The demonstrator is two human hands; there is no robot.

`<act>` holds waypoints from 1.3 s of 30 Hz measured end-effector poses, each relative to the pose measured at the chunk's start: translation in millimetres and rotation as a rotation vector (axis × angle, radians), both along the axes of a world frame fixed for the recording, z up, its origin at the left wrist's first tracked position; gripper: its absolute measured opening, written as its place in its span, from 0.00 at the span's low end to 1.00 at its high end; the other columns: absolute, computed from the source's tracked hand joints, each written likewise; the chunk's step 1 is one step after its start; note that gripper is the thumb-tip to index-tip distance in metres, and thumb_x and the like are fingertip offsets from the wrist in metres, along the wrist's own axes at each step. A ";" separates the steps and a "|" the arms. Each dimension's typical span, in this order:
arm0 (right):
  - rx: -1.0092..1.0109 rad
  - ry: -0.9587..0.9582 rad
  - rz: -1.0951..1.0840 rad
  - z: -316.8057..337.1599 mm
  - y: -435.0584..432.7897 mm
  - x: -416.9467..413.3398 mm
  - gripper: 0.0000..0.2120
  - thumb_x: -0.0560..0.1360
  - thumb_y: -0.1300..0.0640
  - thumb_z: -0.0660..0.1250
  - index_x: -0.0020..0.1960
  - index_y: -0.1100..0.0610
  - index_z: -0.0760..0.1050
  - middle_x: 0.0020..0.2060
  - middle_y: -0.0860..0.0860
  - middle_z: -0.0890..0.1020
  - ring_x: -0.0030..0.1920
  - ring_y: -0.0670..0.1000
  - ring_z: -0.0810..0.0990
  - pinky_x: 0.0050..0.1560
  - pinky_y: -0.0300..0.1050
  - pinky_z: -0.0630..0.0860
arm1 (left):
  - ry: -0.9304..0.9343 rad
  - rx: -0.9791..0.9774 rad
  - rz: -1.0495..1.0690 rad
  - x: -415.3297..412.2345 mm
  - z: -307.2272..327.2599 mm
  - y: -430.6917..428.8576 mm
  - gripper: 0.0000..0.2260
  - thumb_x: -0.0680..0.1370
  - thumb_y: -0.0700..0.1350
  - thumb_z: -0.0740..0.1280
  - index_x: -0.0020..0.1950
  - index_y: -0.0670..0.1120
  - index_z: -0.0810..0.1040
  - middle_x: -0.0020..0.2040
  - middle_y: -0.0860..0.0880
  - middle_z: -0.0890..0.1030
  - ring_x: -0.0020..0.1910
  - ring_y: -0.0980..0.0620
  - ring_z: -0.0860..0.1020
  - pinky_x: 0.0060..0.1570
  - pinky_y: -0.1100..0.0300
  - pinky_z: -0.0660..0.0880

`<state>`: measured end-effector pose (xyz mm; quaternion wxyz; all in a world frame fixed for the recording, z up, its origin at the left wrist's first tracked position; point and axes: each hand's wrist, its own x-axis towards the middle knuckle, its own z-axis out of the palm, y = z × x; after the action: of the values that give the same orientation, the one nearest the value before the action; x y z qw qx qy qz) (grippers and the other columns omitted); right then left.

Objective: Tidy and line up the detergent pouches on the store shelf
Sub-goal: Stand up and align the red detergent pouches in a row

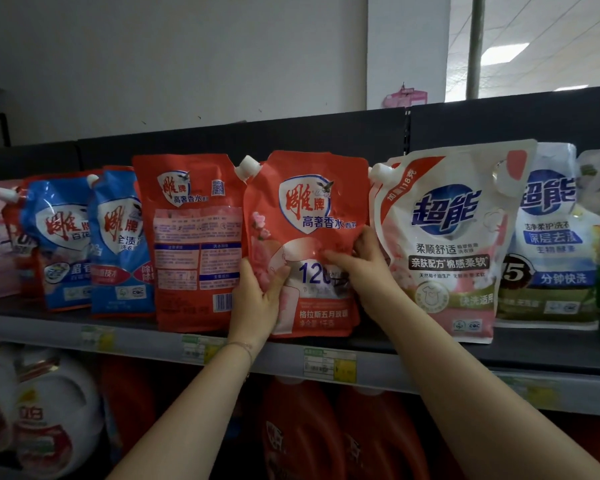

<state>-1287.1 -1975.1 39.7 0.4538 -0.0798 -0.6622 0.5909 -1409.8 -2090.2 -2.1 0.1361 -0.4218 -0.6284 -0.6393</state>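
My left hand [257, 301] grips the lower left edge of the red pouch [305, 216], thumb across its front. My right hand [362, 271] holds its right edge, fingers curled round it. The pouch stands upright at the front of the shelf [551, 355], between a back-side-out red pouch [191, 244] and a white pouch [444, 237]. Blue pouches [66, 237] stand further left, with the dark back panel [291, 133] behind.

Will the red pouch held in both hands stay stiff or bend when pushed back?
Likely bends: the red pouch creases under the left hand and right hand. It may tip, standing tall on its bottom edge. Glossy film looks slippery.
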 end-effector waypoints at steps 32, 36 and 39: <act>0.276 0.090 -0.597 51.1 -15.3 -5.3 0.15 0.82 0.56 0.54 0.37 0.54 0.66 0.31 0.48 0.72 0.30 0.45 0.70 0.32 0.36 0.67 | 0.589 -0.674 0.182 0.2 19.1 18.3 0.61 0.60 0.73 0.68 0.73 0.56 0.25 0.69 0.52 0.20 0.68 0.52 0.21 0.68 0.43 0.31; 0.325 0.033 -0.647 49.2 -19.0 -6.8 0.08 0.82 0.59 0.54 0.50 0.59 0.71 0.38 0.50 0.77 0.36 0.46 0.75 0.37 0.34 0.71 | 0.600 -0.646 0.163 4.7 18.8 26.1 0.60 0.60 0.72 0.69 0.72 0.58 0.27 0.73 0.50 0.24 0.71 0.51 0.24 0.68 0.42 0.31; 0.381 -0.005 -0.626 46.4 -23.6 -10.4 0.17 0.80 0.62 0.56 0.69 0.58 0.63 0.58 0.56 0.76 0.56 0.53 0.77 0.56 0.46 0.76 | 0.597 -0.594 0.125 5.0 17.3 27.7 0.58 0.61 0.71 0.70 0.72 0.61 0.28 0.74 0.52 0.26 0.72 0.53 0.26 0.68 0.43 0.31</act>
<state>-1297.5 -1998.7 86.1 0.6177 -0.1944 -0.7050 0.2892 -1404.8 -2062.5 15.2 0.2231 -0.5704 -0.7426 -0.2710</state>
